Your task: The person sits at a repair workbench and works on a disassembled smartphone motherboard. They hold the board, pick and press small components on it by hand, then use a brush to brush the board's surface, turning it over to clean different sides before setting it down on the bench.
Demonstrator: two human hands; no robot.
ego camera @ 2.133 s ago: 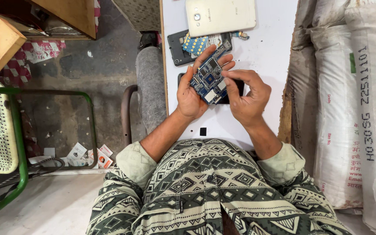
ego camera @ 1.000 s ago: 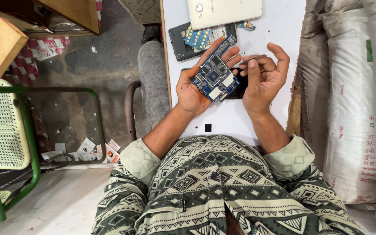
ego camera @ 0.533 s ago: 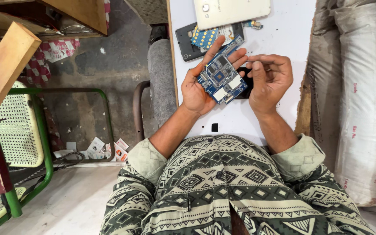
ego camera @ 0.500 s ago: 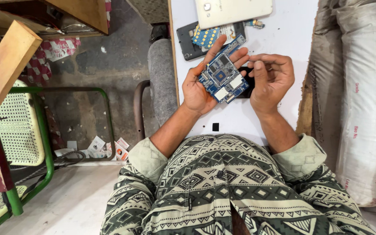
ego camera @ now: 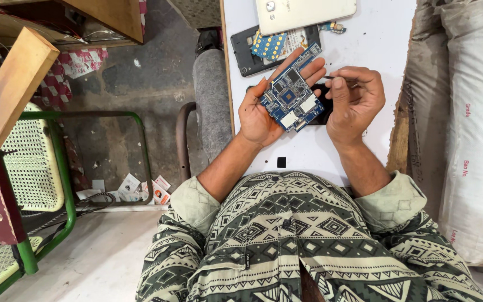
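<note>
The white phone back cover [ego camera: 305, 14] is cut off by the top edge. A dark object [ego camera: 324, 109] on the bench [ego camera: 375, 33] lies mostly hidden behind the blue circuit board [ego camera: 292, 94]. The thin tool [ego camera: 331, 78] in the right hand [ego camera: 356, 100] is too small to identify.

White tabletop [ego camera: 375, 33]: white phone back cover [ego camera: 306, 14] at far edge, open dark phone chassis [ego camera: 264, 47] beside it, sm. black square chip [ego camera: 281, 162] near front.
</note>
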